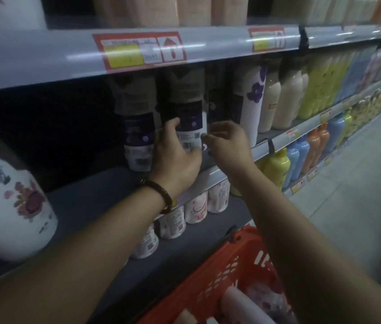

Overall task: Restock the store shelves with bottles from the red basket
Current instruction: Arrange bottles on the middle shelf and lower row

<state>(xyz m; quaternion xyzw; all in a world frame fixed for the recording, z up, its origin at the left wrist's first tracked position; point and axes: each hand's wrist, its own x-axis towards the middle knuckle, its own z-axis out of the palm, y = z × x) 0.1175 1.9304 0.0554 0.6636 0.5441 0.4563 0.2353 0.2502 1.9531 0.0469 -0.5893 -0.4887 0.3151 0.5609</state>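
a red-and-yellow price tag (138, 51) at 12 o'clock, another tag (268, 39) at 1 o'clock; pale tiled floor (360, 195) at 3 o'clock.

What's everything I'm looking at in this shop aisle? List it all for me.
Purple-label bottles: at least four, white and purple, middle shelf.
Cream bottles: a few, cream, same shelf, to their right.
Yellow bottles: several, yellow, further right.
Pink-patterned bottles: at least four, white and pink, shelf below.
Blue and orange bottles: several, lower shelf at right.
Floral bottle: one, white, near left.
Price tags: several, red and yellow, shelf edges.
Red basket: one, bottom of view, blurred pinkish goods inside.
Left hand: grips the held bottle, a purple-label one.
Right hand: fingers curled beside it; grip unclear.
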